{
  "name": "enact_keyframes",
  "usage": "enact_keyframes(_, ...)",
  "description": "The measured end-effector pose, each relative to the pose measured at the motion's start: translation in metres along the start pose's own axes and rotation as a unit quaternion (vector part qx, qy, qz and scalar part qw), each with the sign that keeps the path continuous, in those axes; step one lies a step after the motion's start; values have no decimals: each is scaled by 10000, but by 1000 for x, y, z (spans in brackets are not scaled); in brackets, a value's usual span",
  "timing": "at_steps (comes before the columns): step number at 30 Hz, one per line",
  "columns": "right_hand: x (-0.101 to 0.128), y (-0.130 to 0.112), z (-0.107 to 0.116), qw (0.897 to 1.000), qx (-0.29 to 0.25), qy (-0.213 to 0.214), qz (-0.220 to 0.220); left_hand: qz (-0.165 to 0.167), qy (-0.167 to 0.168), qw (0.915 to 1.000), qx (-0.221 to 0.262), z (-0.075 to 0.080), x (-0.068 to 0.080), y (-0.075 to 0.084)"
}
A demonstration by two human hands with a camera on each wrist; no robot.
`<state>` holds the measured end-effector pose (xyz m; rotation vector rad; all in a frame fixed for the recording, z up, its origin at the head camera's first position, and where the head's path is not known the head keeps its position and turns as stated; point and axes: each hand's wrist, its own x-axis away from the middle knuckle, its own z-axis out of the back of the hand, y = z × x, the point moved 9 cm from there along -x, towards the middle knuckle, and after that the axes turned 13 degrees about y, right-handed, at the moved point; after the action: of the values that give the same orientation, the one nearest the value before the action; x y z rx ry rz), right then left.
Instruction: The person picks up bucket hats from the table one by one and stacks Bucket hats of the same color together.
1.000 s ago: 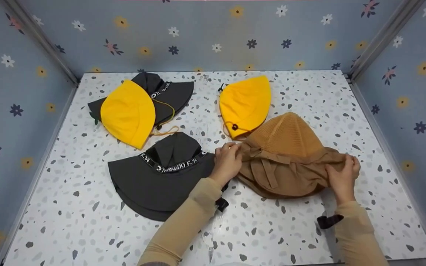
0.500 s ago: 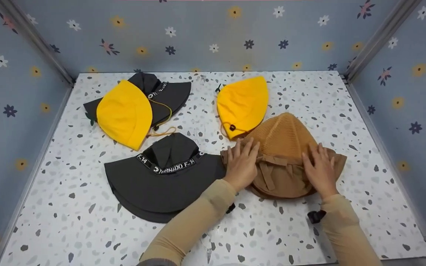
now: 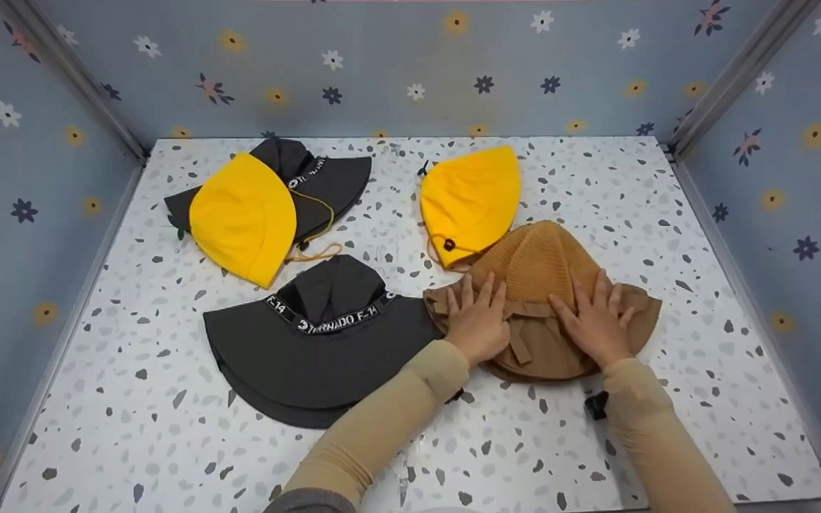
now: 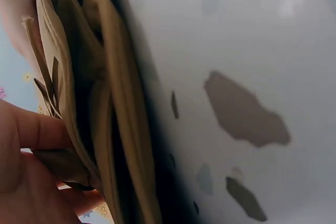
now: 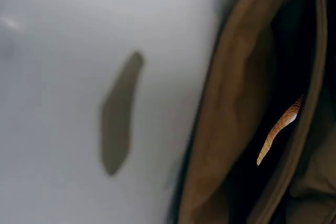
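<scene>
A brown sun hat [image 3: 542,267] with a ribbed crown and a bow lies on the right half of the table. My left hand [image 3: 478,324] rests on the left of its brim, fingers spread. On the brim's right part my right hand [image 3: 599,324] lies flat, fingers apart and tips at the crown. In the left wrist view the brim's layered edge [image 4: 123,103] stands slightly apart from the table, beside my fingers [image 4: 44,132]. The right wrist view shows the folded brim [image 5: 236,87] with a gap between its layers; the right hand is out of sight there.
A dark grey wide-brimmed hat [image 3: 325,363] lies left of the brown one. Behind it, a yellow bucket hat [image 3: 239,221] overlaps another dark hat [image 3: 343,178]. A second yellow hat [image 3: 471,199] touches or nearly touches the brown crown. Flowered panels [image 3: 410,64] border the table.
Both hands have let go of the brim's two sides and moved inward onto the hat, fingers spreading flat. The brim's right side now spreads out as a flat flap.
</scene>
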<state>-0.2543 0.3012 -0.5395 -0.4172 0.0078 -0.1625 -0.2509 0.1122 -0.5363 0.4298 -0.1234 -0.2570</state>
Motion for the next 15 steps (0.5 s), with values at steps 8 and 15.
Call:
enact_keyframes(8,-1,2,-9,9991,157,-382,28,78,-47,9984,-552,-11,-3,2)
enact_keyframes(15,-5,4,-10,9981,335,-523,63,161,-104,9977,-655,-12,-5,3)
